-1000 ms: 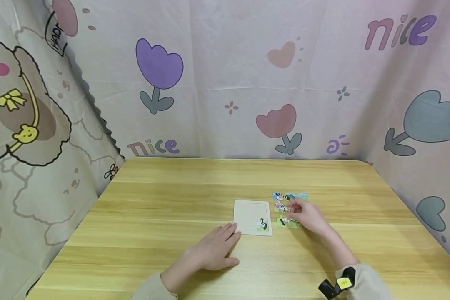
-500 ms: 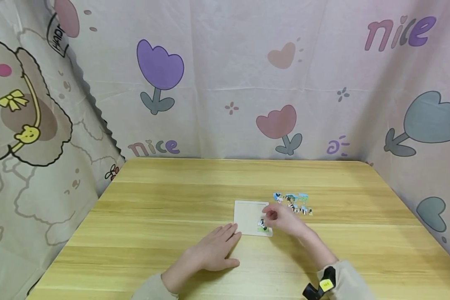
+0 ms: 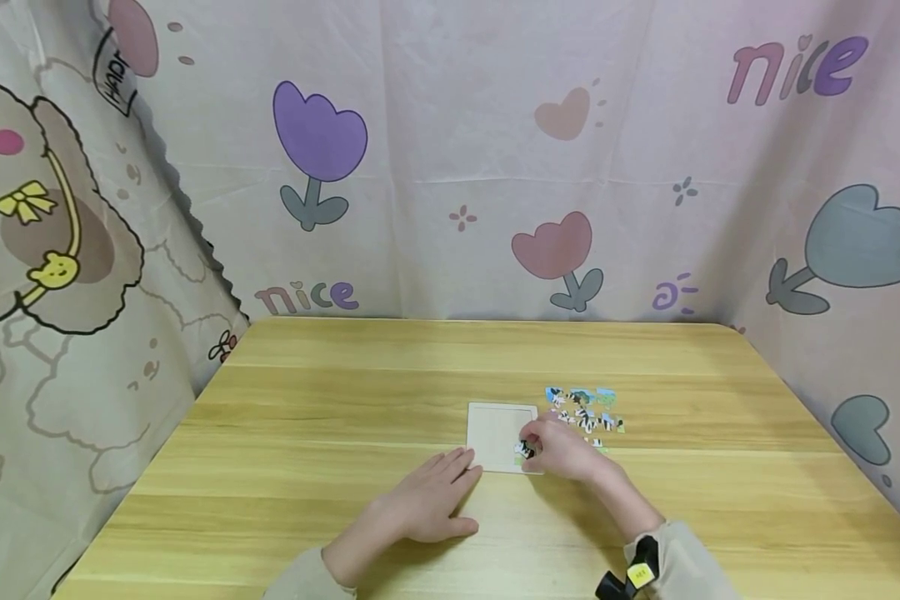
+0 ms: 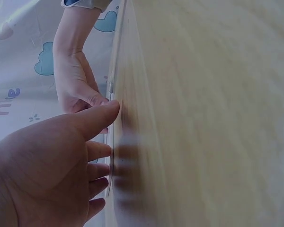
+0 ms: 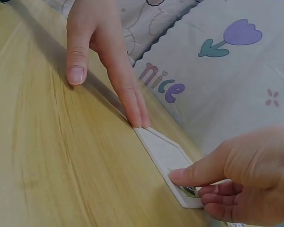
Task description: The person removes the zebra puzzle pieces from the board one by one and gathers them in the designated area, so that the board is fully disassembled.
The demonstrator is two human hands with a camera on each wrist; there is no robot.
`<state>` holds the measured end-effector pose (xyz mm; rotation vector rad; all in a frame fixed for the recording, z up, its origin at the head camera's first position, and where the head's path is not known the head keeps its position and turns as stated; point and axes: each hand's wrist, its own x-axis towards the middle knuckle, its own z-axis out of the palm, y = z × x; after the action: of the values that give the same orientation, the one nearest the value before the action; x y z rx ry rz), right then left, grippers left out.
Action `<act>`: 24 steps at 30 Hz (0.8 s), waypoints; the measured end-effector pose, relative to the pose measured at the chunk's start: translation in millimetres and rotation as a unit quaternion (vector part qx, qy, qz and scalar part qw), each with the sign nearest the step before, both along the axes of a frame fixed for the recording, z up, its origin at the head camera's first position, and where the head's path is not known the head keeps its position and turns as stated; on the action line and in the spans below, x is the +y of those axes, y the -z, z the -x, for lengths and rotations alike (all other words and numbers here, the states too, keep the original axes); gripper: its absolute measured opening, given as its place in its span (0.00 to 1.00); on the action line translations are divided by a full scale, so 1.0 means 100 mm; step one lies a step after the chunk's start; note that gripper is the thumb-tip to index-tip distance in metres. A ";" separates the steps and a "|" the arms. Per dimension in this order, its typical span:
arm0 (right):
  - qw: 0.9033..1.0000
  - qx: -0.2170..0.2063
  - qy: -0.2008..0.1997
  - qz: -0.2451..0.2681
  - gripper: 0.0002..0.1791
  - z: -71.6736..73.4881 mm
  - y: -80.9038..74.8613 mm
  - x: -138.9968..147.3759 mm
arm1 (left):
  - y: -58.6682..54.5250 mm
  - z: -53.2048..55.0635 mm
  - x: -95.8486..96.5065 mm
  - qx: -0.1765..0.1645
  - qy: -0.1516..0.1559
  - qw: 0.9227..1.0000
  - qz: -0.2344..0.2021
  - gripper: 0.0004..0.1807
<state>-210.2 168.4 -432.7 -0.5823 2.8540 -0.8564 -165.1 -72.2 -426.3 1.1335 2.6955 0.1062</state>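
A square white puzzle tray (image 3: 490, 429) lies flat on the wooden table. In its near right corner sits a puzzle piece (image 3: 522, 451) with a black-and-white animal on green, partly covered by my right hand (image 3: 562, 450). The thumb and curled fingers there pinch a puzzle piece (image 5: 189, 191), mostly hidden in the right wrist view. My left hand (image 3: 429, 500) lies flat with fingers extended, its fingertips touching the tray's near left corner. Several loose puzzle pieces (image 3: 583, 418) lie in rows right of the tray, the nearest row partly behind my right hand.
The table (image 3: 330, 433) reaches back to a patterned cloth (image 3: 435, 150) hung behind it and along both sides. A black wrist mount (image 3: 645, 562) with a yellow label is on the right sleeve.
My right hand has moved left from the loose pieces to the tray's right side, then lowered to its near right corner. My left hand has stayed in place.
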 end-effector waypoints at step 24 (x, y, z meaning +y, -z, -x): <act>0.984 -0.040 -0.018 0.175 0.09 0.07 0.11 0.23 | 0.03 0.01 0.00 0.007 -0.001 1.000 0.008 0.39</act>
<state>-217.4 191.7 -443.4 -0.6144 2.6279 -1.3545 -166.6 -71.8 -429.5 1.1305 2.7043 0.0784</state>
